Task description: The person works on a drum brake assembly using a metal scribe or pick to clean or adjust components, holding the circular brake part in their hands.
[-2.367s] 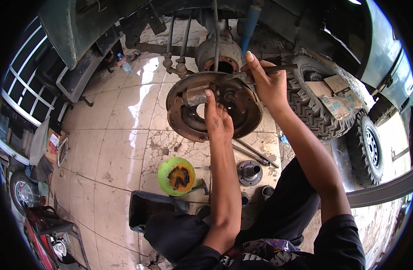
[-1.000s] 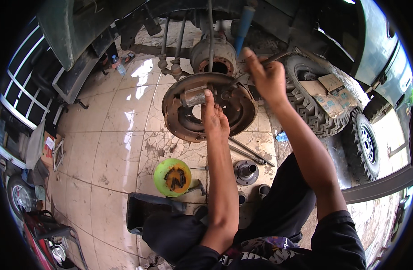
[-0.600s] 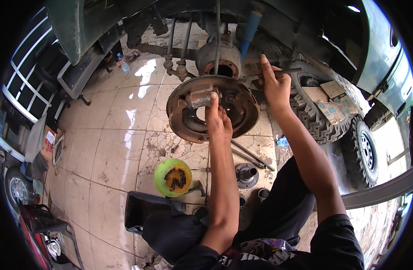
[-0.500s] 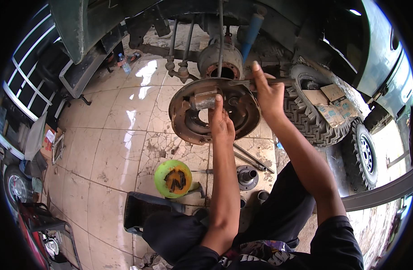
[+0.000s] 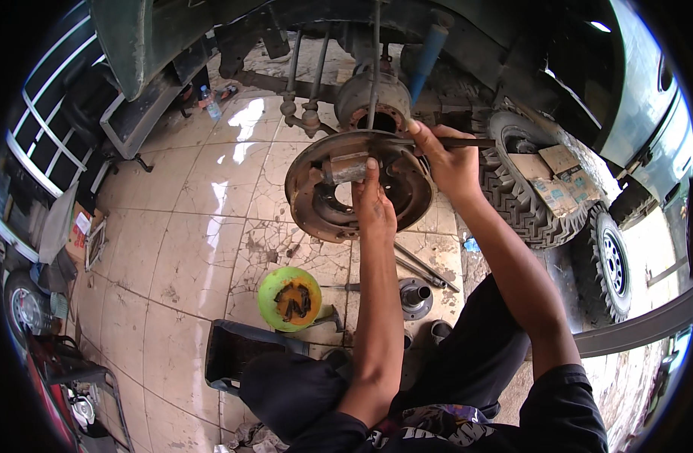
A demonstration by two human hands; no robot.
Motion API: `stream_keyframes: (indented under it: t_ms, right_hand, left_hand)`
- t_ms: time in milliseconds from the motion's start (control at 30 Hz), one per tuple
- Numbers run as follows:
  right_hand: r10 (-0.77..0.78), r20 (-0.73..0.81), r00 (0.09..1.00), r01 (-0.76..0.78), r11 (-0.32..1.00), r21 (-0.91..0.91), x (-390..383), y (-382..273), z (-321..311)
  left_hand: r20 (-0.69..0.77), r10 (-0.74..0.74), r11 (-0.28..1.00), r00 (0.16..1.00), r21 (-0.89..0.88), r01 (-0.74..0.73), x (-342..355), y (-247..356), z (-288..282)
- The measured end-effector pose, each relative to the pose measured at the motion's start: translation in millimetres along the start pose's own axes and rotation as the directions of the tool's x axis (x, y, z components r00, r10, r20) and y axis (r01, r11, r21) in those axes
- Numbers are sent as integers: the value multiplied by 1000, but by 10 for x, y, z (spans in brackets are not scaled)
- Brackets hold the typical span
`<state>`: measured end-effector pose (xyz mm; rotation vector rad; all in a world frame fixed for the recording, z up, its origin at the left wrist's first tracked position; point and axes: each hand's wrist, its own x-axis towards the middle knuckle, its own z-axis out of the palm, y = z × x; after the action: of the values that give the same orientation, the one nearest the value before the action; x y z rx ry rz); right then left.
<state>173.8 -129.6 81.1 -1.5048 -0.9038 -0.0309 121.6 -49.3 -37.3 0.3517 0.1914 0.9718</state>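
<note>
A rusty brake backing plate [image 5: 305,198] is held up in front of me, tilted, with a round hole at its middle. My left hand [image 5: 374,208] grips it near that hole. Its thumb rests against the grey wheel cylinder [image 5: 348,169] fixed on the plate; the other fingers are partly hidden. At the plate's upper right edge, my right hand [image 5: 454,162] is closed round a dark metal bar [image 5: 478,142] that sticks out to the right. The bar's left end lies along the plate's top edge. Behind the plate is the bare axle end [image 5: 388,118].
A green bowl [image 5: 268,309] with brownish liquid and dark parts stands on the tiled floor. Beside it are a flanged hub [image 5: 415,296] and metal rods [image 5: 422,270]. Treaded tyres [image 5: 512,208] lie at right, cardboard on one. A blue shock absorber [image 5: 428,60] hangs under the vehicle.
My right hand has shifted slightly left and down, its thumb lowering toward the plate's edge, and the bar has moved with it. The left hand still holds the plate in nearly the same place.
</note>
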Motion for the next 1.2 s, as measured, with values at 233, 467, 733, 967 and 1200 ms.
stream_keyframes:
  t_ms: [233, 467, 733, 967, 1200]
  right_hand:
    - [0, -175, 985, 15, 996, 84, 299, 67, -492]
    - [-240, 421, 875, 439, 759, -480, 44, -22, -475]
    - [-143, 516, 844, 484, 616, -622, -60, 208, -407]
    - [-204, 465, 861, 486, 598, -638, -155, 146, -303]
    - [-180, 405, 896, 431, 571, -699, -202, 93, -322]
  left_hand:
    - [-48, -51, 999, 998, -9, 51, -12, 68, 27]
    - [-7, -108, 991, 994, -74, 107, -21, 157, -44]
    - [-82, -143, 990, 986, -21, 142, -84, 154, 98]
    - [-54, -139, 989, 989, -51, 136, -68, 171, 99]
    - [-94, -134, 989, 986, -71, 128, -90, 174, 167]
